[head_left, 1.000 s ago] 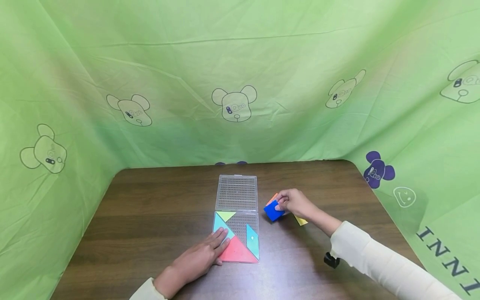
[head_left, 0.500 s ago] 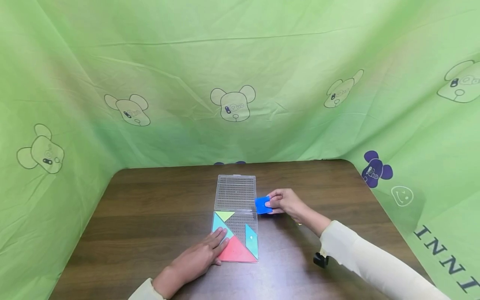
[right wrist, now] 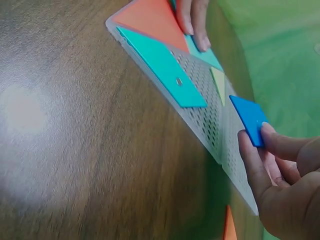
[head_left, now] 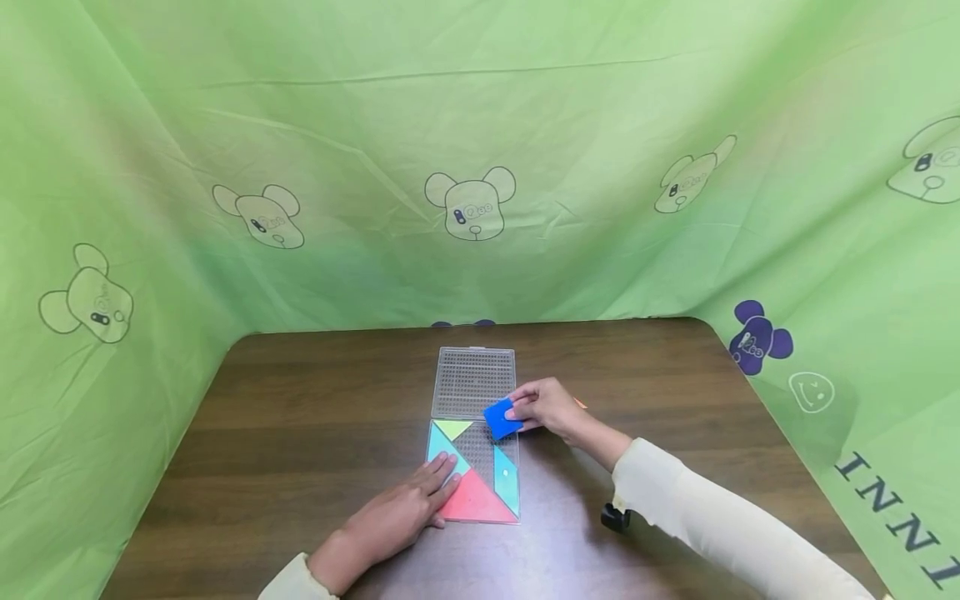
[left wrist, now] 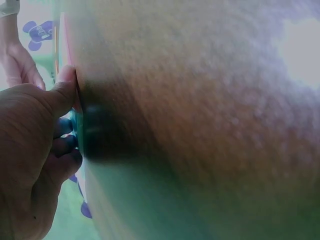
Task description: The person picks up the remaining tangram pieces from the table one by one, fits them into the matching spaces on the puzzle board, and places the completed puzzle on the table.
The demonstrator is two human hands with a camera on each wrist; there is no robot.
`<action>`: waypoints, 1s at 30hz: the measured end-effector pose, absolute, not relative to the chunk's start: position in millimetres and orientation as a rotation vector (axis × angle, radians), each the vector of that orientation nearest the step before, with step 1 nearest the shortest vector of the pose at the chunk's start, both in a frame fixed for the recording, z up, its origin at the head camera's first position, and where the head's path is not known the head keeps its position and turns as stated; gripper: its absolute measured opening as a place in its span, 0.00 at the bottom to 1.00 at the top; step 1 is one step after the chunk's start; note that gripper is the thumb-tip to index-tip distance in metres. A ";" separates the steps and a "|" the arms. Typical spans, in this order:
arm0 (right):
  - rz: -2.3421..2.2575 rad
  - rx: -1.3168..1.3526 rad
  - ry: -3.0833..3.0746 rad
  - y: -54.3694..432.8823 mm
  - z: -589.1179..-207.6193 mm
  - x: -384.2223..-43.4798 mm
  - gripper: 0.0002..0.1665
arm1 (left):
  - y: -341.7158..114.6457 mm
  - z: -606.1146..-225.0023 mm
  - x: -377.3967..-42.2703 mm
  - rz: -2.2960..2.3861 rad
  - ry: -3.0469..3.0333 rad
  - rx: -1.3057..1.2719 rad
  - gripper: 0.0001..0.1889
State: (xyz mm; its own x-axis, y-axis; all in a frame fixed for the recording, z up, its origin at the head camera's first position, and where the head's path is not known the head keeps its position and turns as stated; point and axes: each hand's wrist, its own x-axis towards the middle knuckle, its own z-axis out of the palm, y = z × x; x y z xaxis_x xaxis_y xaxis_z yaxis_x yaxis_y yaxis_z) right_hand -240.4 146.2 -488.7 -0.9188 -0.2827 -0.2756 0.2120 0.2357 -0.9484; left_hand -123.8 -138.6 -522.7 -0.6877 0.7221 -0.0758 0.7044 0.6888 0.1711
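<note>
A blue square tangram piece (head_left: 500, 419) is pinched between the thumb and fingers of my right hand (head_left: 547, 408). It hangs tilted over the upper right of the tray half of an open clear case (right wrist: 212, 135). My left hand (head_left: 401, 508) rests with extended fingers on the case's left side, touching the light-blue triangle (head_left: 442, 443). Below that lies a red triangle (head_left: 476, 502). A teal parallelogram (right wrist: 165, 70) sits along the right edge, and a small yellow-green triangle (head_left: 453, 428) fills the top left corner. Bare perforated floor shows between them.
The case's perforated lid (head_left: 474, 383) lies flat behind the tray half. An orange piece (right wrist: 229, 225) is on the brown table (head_left: 315, 417) right of the case, mostly hidden by my right hand in the head view. Green printed cloth (head_left: 360, 250) surrounds the table.
My right hand has carried the blue square leftward, from beside the loose orange and yellow pieces to above the case. My left hand has stayed in place.
</note>
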 end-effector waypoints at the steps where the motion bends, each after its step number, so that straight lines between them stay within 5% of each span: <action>1: -1.713 -0.065 2.138 143.3 -489.8 -240.7 0.15 | -138.6 -522.6 -123.9 0.186 2.763 1.178 0.31; 30: -1.242 -0.257 2.552 89.6 -500.1 -227.7 0.10 | -137.4 -520.8 -123.3 0.105 2.821 1.257 0.30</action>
